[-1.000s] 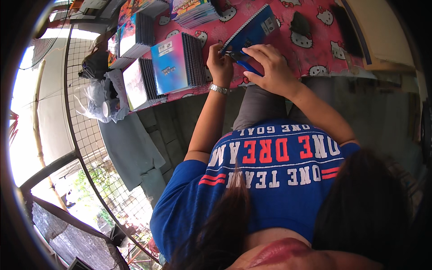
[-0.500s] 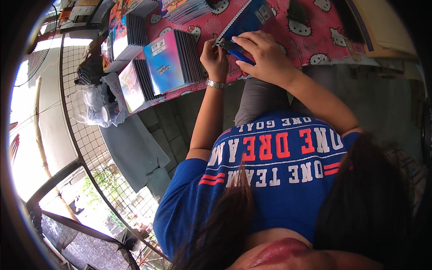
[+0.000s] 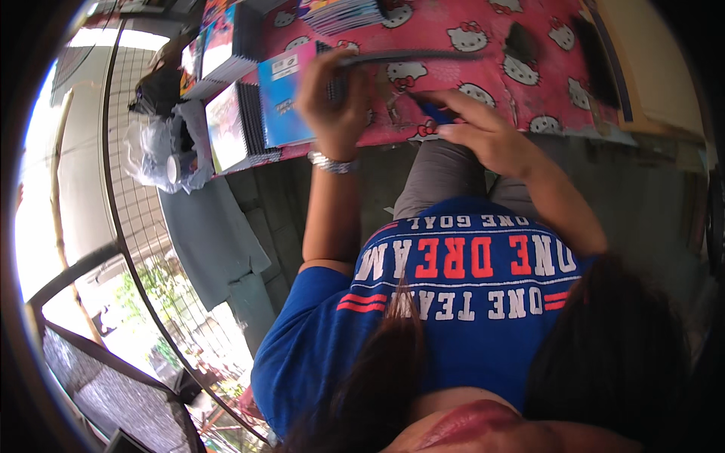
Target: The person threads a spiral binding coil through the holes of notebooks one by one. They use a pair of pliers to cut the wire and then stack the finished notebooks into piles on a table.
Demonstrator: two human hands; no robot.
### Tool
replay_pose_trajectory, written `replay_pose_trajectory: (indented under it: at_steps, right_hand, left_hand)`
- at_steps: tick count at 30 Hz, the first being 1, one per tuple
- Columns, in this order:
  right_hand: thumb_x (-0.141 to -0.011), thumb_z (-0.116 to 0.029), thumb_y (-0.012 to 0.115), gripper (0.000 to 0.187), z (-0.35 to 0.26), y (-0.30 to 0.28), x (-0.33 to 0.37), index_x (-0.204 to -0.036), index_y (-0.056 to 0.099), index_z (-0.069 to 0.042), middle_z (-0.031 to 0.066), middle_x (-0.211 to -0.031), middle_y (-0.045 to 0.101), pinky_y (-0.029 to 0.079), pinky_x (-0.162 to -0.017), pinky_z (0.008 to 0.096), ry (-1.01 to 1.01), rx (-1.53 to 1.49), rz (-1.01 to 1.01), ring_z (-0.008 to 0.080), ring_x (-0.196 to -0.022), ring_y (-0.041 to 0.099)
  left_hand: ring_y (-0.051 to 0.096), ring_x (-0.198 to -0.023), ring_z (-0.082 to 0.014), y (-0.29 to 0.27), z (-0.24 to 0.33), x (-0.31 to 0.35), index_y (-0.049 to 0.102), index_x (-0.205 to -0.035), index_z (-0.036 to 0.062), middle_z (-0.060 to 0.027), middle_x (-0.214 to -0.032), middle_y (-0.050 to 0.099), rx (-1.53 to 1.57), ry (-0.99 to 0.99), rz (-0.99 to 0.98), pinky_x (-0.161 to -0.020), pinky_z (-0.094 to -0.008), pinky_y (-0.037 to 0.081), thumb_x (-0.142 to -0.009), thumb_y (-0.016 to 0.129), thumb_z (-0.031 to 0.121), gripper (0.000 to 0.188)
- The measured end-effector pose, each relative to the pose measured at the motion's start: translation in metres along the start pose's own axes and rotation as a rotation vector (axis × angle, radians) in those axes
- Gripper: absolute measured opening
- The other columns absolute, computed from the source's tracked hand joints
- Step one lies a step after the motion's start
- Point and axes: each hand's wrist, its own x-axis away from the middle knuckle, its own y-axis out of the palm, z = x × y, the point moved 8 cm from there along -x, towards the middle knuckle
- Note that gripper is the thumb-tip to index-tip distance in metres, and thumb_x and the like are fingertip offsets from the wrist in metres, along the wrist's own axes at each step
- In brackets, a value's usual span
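Note:
My left hand (image 3: 332, 109) is raised over the near side of the table, its fingers closed around one end of a spiral notebook (image 3: 423, 57). The notebook is tilted so that it shows almost edge-on as a thin dark strip pointing right. To the right, my right hand (image 3: 487, 132) grips blue-handled pliers (image 3: 436, 112), blurred and partly covered by the fingers. The pliers are apart from the notebook. Just behind my left hand stands a stack of blue and pink spiral notebooks (image 3: 283, 98).
More notebook stacks stand at the left (image 3: 230, 124), far left (image 3: 223, 49) and back (image 3: 343, 15) of the pink patterned table cover (image 3: 445, 75). A dark cloth-like item (image 3: 521, 41) lies farther right. A plastic bag (image 3: 177, 155) hangs at the table's left edge. Tan board (image 3: 657, 57) lies at right.
My left hand has moved left with the notebook, which has turned from showing its blue cover to nearly edge-on. The pliers have come away from the notebook's spiral and sit lower right.

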Motion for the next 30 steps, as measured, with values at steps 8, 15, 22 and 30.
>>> replay_pose_trajectory:
  at_steps: [8, 15, 22, 30]
  right_hand:
    - [-0.091, -0.020, 0.060, 0.038, -0.004, -0.030, -0.038, -0.123, 0.058, -0.001, 0.0087, -0.103, 0.062, 0.045, -0.087, 0.0315, -0.004, 0.137, 0.092, 0.0176, -0.095, 0.059]
    - [-0.094, -0.020, 0.057, 0.031, 0.049, -0.032, -0.066, -0.120, 0.048, -0.007, 0.0120, -0.102, 0.061, 0.046, -0.083, 0.0360, 0.016, 0.551, 0.042, 0.0243, -0.093, 0.060]
    - [-0.089, -0.022, 0.063, 0.032, 0.050, 0.004, -0.096, -0.116, 0.054, -0.008, 0.0138, -0.109, 0.061, 0.045, -0.090, 0.0424, -0.112, 0.710, -0.115, 0.0306, -0.104, 0.059]
    - [-0.073, -0.023, 0.077, 0.041, 0.035, 0.101, -0.126, -0.110, 0.062, -0.013, 0.0044, -0.102, 0.059, 0.040, -0.099, 0.0382, -0.601, 1.107, -0.142, 0.0219, -0.105, 0.057]
  left_hand:
    - [0.062, -0.090, -0.0370, -0.021, -0.054, -0.084, 0.066, -0.091, 0.0061, -0.0144, -0.094, 0.067, -0.728, 0.140, -0.414, -0.079, -0.0435, 0.048, -0.083, 0.051, 0.019, 0.021]
    - [0.035, -0.140, -0.0363, -0.051, -0.192, 0.000, 0.052, -0.139, 0.0223, -0.0177, -0.149, 0.042, -0.906, -0.282, -0.602, -0.113, -0.0481, 0.031, -0.088, 0.063, 0.036, 0.054]
    - [0.030, -0.141, -0.0470, -0.097, -0.223, 0.063, 0.043, -0.147, 0.0264, -0.0307, -0.155, 0.022, -0.678, -0.533, -0.455, -0.111, -0.0494, 0.033, -0.091, 0.057, 0.056, 0.065]
    - [0.034, -0.139, -0.0433, -0.101, -0.208, 0.067, 0.037, -0.150, 0.0218, -0.0255, -0.155, 0.028, -0.814, -0.545, -0.402, -0.111, -0.0537, 0.029, -0.097, 0.045, 0.054, 0.062]
